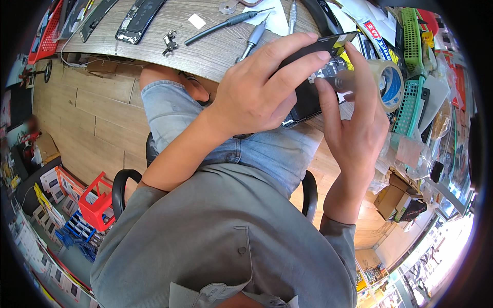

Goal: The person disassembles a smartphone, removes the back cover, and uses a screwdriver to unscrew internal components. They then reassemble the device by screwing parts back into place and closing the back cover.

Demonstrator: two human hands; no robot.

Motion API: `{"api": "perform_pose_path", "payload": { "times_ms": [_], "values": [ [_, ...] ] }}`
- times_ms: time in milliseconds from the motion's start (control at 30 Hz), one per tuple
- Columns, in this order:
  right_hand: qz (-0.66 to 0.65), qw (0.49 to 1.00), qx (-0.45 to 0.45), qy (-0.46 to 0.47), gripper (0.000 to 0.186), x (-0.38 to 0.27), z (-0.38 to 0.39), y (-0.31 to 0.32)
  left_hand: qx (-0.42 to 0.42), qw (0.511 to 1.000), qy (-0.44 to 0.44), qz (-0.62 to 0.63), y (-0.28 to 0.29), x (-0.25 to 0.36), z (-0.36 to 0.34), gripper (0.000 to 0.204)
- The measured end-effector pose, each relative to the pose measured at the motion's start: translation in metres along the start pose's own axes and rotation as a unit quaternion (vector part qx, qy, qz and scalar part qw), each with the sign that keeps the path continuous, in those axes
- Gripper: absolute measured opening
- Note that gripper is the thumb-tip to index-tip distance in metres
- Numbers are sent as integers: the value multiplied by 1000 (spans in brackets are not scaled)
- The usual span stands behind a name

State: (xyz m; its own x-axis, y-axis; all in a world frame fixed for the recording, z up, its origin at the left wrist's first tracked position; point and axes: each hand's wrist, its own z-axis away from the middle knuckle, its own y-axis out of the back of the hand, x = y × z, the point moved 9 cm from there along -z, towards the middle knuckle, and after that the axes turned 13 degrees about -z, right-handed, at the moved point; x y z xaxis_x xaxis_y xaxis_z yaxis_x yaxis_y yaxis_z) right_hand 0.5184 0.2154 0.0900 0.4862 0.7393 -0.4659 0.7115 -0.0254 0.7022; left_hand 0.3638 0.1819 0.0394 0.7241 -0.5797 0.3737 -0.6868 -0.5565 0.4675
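An opened phone [308,102] is between my hands at the table's front right edge, its dark screen panel [310,49] tilted up from the body. My left hand [262,84] is closed on it, two fingers stretched along the panel. My right hand [357,110] is closed about its right end: the index fingertip meets the panel's corner, the thumb reaches the inner parts. A middle finger there is smeared by motion. My fingers hide much of the phone's inside. Left of my hands lie a dark screwdriver [223,27] and a grey screwdriver [253,39].
Small metal parts [169,43] and a white square [196,21] lie on the wooden table [154,54]. Another opened phone [139,20] rests farther left. A tape roll [391,86], a green basket [410,105] and a clear bottle [413,154] crowd the right side.
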Motion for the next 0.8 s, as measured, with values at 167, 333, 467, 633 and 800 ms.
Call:
{"api": "perform_pose_path", "payload": {
  "times_ms": [167,333,467,633,800],
  "values": [
    [-24,1000,-10,9,62,0,1,-2,-21,998,37,36,5,-3,-2,73],
    [-37,999,-31,15,61,-3,-1,-2,-21,996,18,83,6,-8,-1,69],
    [-69,997,-38,-17,57,1,-2,-1,-8,994,22,104,8,-9,-5,71],
    [-30,994,-49,-91,50,2,-2,3,-19,990,53,132,5,-11,-2,71],
    [-84,995,-31,-51,46,3,-2,6,-15,992,31,121,5,-11,-2,70]
  ]
}}
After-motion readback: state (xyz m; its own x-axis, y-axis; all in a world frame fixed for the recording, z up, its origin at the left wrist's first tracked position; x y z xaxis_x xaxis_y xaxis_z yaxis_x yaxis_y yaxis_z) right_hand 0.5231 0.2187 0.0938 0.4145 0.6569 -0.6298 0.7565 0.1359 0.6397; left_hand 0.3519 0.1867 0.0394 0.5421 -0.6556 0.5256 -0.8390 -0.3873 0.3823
